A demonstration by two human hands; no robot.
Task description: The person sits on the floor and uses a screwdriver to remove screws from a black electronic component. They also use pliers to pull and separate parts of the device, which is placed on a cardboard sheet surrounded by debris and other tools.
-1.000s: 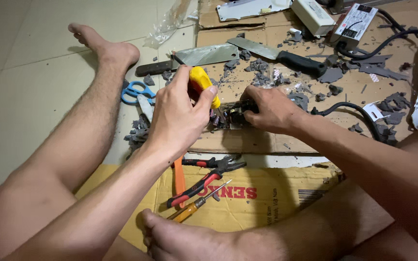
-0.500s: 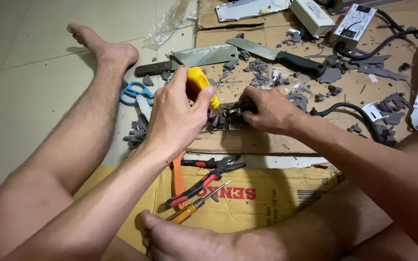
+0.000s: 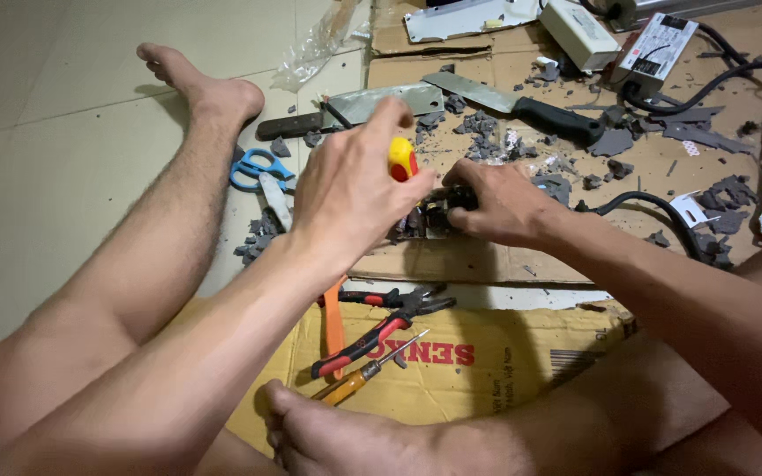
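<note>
Head view: the left hand (image 3: 346,194) has its grip closed round a screwdriver (image 3: 402,159) with a yellow-and-red handle, held upright over a small dark part (image 3: 429,220). The right hand (image 3: 500,203) has its grip clamped on that part from the right side, pressing it onto a brown cardboard sheet (image 3: 487,260) on the floor. A flattened yellow carton (image 3: 487,361) with red print lies nearer the person, under the legs. At the top edge lie a white rectangular box (image 3: 582,33) and a metal box with a white label (image 3: 659,46); black cable (image 3: 734,66) runs from the latter. Grey fragments (image 3: 487,132) are scattered over the cardboard. A cleaver (image 3: 354,110) and a black-handled knife (image 3: 522,104) lie beyond the hands. Blue scissors (image 3: 256,169) rest on the tiled floor beside the left leg. Red-and-black pliers (image 3: 381,330) and an orange screwdriver (image 3: 359,377) lie on the carton. The left hand hides the screwdriver's shaft and most of the part.
</note>
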